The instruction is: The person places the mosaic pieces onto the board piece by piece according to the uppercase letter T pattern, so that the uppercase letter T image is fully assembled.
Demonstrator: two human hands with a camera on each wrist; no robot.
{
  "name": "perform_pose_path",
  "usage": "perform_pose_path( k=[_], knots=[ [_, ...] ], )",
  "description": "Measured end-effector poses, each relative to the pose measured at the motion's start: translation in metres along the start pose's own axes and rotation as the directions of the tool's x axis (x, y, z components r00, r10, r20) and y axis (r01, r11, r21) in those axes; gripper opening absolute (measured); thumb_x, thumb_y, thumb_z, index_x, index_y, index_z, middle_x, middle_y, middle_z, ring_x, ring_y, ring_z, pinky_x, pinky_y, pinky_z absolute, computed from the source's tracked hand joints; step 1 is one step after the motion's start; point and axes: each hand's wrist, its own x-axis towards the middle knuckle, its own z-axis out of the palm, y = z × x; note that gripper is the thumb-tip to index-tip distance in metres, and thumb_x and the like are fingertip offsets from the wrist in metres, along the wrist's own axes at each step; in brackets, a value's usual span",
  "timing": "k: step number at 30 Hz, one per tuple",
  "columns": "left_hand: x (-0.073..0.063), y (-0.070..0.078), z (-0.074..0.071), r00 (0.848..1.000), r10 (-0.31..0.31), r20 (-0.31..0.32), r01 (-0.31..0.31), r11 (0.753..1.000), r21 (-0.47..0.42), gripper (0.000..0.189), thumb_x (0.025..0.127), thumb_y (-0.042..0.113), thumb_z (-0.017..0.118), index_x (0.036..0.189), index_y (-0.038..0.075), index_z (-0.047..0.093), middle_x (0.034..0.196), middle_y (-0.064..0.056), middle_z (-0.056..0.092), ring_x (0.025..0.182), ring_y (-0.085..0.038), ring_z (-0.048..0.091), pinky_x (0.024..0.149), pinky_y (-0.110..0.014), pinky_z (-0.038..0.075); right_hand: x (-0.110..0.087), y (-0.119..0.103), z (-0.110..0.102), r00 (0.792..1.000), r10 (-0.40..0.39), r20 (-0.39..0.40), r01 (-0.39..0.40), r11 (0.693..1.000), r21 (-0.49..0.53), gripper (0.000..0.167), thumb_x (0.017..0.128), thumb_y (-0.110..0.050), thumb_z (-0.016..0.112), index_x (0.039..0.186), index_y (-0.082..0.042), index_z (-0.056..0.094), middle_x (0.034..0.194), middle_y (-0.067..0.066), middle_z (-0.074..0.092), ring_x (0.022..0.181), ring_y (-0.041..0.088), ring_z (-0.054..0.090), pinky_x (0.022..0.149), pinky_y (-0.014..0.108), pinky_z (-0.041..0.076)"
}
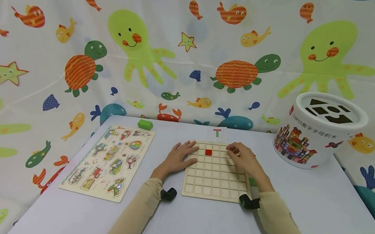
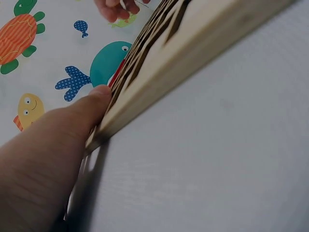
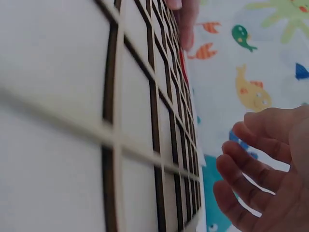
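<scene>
A wooden grid board (image 1: 216, 194) lies on the table, with one red square tile (image 1: 208, 152) in a cell of its upper left part. My left hand (image 1: 181, 157) rests at the board's left edge, fingers spread over the rim. In the left wrist view its thumb (image 2: 94, 104) touches the frame. Above the upper right cells hovers my right hand (image 1: 243, 160); the right wrist view shows its fingers (image 3: 253, 169) loosely bent, apart from the board, with nothing visible between them. A small card (image 1: 217, 134) with a red and green T-shaped pattern lies behind the board.
Left of the board lies a wooden vehicle puzzle (image 1: 110, 159), a green block (image 1: 145, 124) by its far corner. A white bucket (image 1: 319, 131) with a shape-slotted lid stands at the right. Green (image 1: 252, 182) and red pieces peek out near the right forearm and hand.
</scene>
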Motion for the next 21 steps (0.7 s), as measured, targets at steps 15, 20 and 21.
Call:
perform_pose_path(
  k=[15,20,21],
  knots=[
    [-0.002,0.002,0.000,1.000,-0.011,0.007,0.011,1.000,0.007,0.057,0.093,0.048,0.053,0.143,0.023,0.043,0.154,0.001,0.032,0.145,-0.022,0.024,0.117,-0.052,0.013,-0.015,0.044,-0.032,0.976,0.204,-0.075,-0.209,0.976,-0.063,0.029,0.095,-0.018,0.055,0.118,-0.001,0.057,0.108,0.019,0.058,0.097,0.031,0.058,0.080,0.044,0.048],
    [-0.001,0.002,-0.001,1.000,-0.010,0.002,0.010,1.000,0.000,0.056,0.092,0.047,0.054,0.142,0.023,0.044,0.154,0.000,0.032,0.145,-0.023,0.024,0.117,-0.053,0.013,-0.015,0.051,-0.034,0.959,0.272,-0.084,-0.278,0.958,-0.072,0.031,0.093,-0.017,0.056,0.119,0.001,0.057,0.108,0.022,0.057,0.099,0.035,0.058,0.084,0.049,0.046],
    [-0.001,0.002,-0.001,1.000,-0.012,0.004,0.012,1.000,-0.002,0.057,0.092,0.047,0.054,0.142,0.022,0.044,0.154,0.000,0.032,0.145,-0.022,0.024,0.117,-0.053,0.013,-0.015,0.052,-0.034,0.956,0.282,-0.082,-0.288,0.955,-0.074,0.032,0.093,-0.017,0.057,0.118,0.002,0.057,0.108,0.023,0.057,0.099,0.035,0.057,0.085,0.050,0.046]
  ],
)
